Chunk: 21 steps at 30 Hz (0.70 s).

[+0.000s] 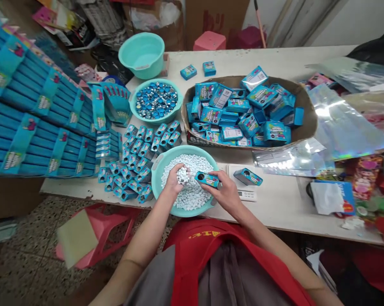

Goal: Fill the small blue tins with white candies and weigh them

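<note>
My left hand [172,182] is cupped round a heap of small white candies [183,175], over a turquoise basin [157,172] filled with more white candies [192,203]. Just to its right, my right hand [228,191] grips a small blue box [207,179] by its sides, its round hole facing up. Another blue box [247,177] rests on a white scale [231,170] beside the basin. On the left, several blue boxes [136,161] stand close together with their round holes up.
Behind the basin lies a cut-down carton [217,146] heaped with blue boxes. A bowl of blue and silver caps [156,102] and another turquoise basin [140,51] stand further back. Blue display packs [35,127] are stacked at left; shiny film sheets [348,123] cover the right side.
</note>
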Available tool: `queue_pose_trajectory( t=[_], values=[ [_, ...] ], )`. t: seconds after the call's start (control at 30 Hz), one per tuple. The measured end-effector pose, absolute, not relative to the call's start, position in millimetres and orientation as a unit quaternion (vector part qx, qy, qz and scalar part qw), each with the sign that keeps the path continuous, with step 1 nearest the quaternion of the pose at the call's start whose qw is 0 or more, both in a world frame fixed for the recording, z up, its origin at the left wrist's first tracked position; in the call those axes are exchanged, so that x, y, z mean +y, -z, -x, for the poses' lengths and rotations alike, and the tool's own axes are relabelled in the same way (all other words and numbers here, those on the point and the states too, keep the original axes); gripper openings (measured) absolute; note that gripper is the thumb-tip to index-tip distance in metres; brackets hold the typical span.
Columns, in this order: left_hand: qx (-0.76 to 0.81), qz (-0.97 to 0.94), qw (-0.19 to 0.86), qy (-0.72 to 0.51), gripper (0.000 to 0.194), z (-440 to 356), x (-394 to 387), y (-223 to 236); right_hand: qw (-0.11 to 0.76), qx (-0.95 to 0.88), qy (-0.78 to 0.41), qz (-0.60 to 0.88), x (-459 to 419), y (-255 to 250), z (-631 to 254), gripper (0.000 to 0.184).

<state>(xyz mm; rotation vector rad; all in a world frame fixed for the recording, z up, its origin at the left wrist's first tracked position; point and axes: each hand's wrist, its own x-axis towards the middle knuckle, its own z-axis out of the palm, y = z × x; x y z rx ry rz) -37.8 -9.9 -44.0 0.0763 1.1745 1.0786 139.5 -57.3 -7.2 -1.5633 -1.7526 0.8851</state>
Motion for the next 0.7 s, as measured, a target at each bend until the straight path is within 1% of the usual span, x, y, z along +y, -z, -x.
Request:
queue_pose_trajectory(
  t=[0.07,0.17,0.23,0.37,0.5,0.6,0.7],
  values=[
    [0.475,-0.046,0.71,-0.518,0.022,37.5,-9.6,26.6,0.283,-0.711,-0.293,0.572,-55.5,10.0,-131.3,0.033],
    [0.433,-0.073,0.678,-0.589,0.025,34.5,-10.4,9.8,0.243,-0.756,-0.26,0.549,-54.0,14.7,-117.1,0.029],
    [0.441,-0.09,0.649,-0.612,0.027,32.8,-10.8,6.0,0.232,-0.765,-0.247,0.548,-52.7,16.9,-109.7,0.027],
    [0.462,-0.12,0.629,-0.613,0.027,30.5,-10.3,8.1,0.214,-0.773,-0.241,0.547,-48.9,18.7,-103.3,0.026],
    [0.489,-0.144,0.609,-0.607,0.028,27.9,-7.7,11.3,0.221,-0.758,-0.277,0.548,-44.3,19.2,-102.6,0.03],
    [0.511,-0.168,0.581,-0.611,0.029,28.6,-4.8,12.6,0.245,-0.735,-0.309,0.552,-41.3,19.1,-103.0,0.032],
    [0.506,-0.197,0.586,-0.602,0.029,30.9,-3.3,12.7,0.273,-0.721,-0.319,0.551,-39.6,17.9,-103.4,0.032]
  ],
)
